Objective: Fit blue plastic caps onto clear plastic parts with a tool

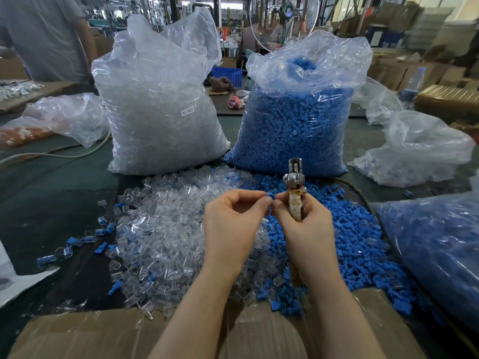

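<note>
Both hands are raised together over the loose piles. Left hand (230,224) pinches a blue cap (270,195) at thumb and forefinger tip; right hand (302,226) is wrapped round the tool (295,187) handle, with its thumb and forefinger reaching across to meet the same cap. Tool points up and away, metal head clear of the fingers — my read is it's parked in the palm so the fingertips stay free to seat the cap first.

Stock is laid out for reach: clear parts pile (166,229) under the left hand, blue caps pile (363,244) under the right, with the refill bags behind, clear bag (160,107) and blue bag (295,125). A few assembled-looking pieces (85,239) sit at far left on the table (51,182).

Hard to make out — whether a clear part is already under the cap; fingers cover that spot. Tool jaws face away, open or closed unreadable. Lower handle is hidden behind the right wrist. Cardboard (77,332) at the near edge is cut off by the frame. Another person's torso is cropped at top left
</note>
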Available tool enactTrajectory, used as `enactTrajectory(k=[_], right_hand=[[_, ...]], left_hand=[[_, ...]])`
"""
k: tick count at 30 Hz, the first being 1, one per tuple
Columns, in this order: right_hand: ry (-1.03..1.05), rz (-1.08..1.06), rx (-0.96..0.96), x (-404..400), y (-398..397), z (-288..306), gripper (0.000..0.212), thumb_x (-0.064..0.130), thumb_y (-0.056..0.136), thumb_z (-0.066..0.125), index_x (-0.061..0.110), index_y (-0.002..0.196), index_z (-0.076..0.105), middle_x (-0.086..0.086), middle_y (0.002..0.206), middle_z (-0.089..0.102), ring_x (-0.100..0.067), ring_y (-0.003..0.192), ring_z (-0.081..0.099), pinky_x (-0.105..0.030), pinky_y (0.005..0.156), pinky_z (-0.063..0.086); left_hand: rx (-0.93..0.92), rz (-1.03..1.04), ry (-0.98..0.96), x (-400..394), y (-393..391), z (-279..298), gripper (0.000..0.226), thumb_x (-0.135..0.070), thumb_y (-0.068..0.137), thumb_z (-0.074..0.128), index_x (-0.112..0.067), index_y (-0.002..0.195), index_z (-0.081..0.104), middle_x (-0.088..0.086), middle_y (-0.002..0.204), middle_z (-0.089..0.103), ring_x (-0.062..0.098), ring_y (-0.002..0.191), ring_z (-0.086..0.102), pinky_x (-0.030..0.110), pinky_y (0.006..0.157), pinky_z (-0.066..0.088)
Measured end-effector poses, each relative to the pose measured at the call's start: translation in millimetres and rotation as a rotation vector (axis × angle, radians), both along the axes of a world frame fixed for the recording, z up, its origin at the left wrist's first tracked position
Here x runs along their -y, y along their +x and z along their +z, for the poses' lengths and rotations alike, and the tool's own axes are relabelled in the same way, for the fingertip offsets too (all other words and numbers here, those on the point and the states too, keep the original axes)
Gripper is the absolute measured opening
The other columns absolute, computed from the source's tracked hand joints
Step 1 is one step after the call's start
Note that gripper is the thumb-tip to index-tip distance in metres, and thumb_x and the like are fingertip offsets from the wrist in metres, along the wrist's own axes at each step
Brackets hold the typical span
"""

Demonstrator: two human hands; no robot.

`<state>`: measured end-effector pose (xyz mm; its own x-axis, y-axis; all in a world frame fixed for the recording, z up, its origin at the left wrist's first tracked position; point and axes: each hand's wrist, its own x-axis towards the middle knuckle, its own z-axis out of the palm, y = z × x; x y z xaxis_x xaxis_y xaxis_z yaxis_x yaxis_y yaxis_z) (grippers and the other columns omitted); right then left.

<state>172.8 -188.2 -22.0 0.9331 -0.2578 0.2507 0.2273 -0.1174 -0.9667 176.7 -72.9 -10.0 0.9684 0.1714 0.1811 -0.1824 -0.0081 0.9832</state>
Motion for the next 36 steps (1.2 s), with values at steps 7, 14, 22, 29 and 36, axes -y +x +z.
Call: enactTrajectory(k=[7,14,22,29,36], right_hand=[[-0.123,0.061,-0.05,7,0,1,0.013,0.015,0.088,0.068,0.028,0.087,0.069,0.008,0.082,0.071,-0.017,0.077,0.067,-0.031,0.069,0.057],[-0.3,0.248,-0.199,16,-2,0,0.011,0.017,0.085,0.071,0.026,0.09,0.067,0.01,0.083,0.07,-0.007,0.077,0.065,-0.035,0.077,0.056],[-0.36,0.297,-0.199,13,-3,2,0.009,0.02,0.085,0.07,0.026,0.089,0.065,0.009,0.08,0.067,-0.013,0.076,0.063,-0.042,0.078,0.053],[-0.406,0.324,-0.173,14,-2,0,0.013,0.015,0.086,0.066,0.027,0.086,0.062,0.014,0.075,0.064,-0.003,0.065,0.056,-0.017,0.059,0.046],[-0.433,0.302,-0.16,12,-2,-2,0.019,0.006,0.083,0.062,0.026,0.083,0.061,0.018,0.067,0.06,0.0,0.054,0.048,-0.014,0.049,0.038]], left_hand=[[-0.012,0.046,-0.088,-2,2,2,0.011,-0.004,0.085,0.073,-0.015,0.084,0.073,0.0,0.075,0.075,0.008,0.07,0.072,0.014,0.064,0.054],[-0.01,0.044,-0.144,-6,4,4,0.013,-0.001,0.087,0.07,-0.014,0.084,0.071,-0.001,0.071,0.074,0.007,0.066,0.07,0.014,0.063,0.053],[0.012,0.027,-0.122,-9,4,4,0.017,0.001,0.087,0.069,-0.014,0.082,0.07,-0.002,0.07,0.073,0.006,0.065,0.07,0.014,0.063,0.053],[0.029,0.007,-0.115,-9,4,4,0.017,0.0,0.089,0.068,-0.015,0.082,0.07,-0.006,0.068,0.073,0.003,0.062,0.068,0.013,0.061,0.052],[0.027,0.007,-0.09,-10,4,3,0.015,-0.002,0.088,0.068,-0.015,0.083,0.071,-0.005,0.07,0.073,0.004,0.063,0.067,0.014,0.062,0.053]])
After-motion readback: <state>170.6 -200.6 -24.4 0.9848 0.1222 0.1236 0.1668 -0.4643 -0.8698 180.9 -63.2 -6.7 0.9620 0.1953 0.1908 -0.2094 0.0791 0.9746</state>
